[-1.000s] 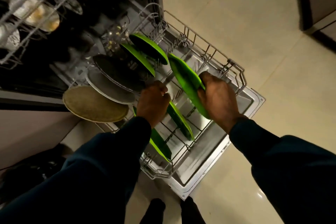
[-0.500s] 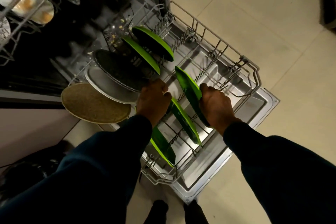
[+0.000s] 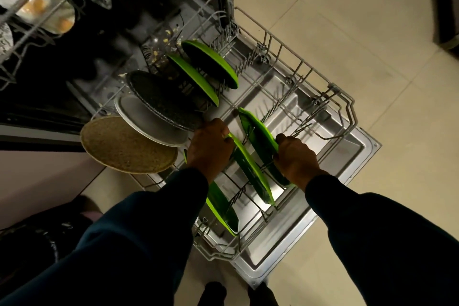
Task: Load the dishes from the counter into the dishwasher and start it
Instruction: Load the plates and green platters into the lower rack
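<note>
Seating a green plate (image 3: 258, 136) on edge in the lower rack (image 3: 342, 97), right of centre; right hand (image 3: 296, 159) gripping its near rim, left hand (image 3: 211, 149) curled on the rim of the next green plate (image 3: 250, 174) just to its left, prob. steadying it, though dim light hides the fingers. Best to lower straight between two tines w/o knocking the neighbour; let go only once it stands by itself; then clear both hands upward, not sideways.
</note>
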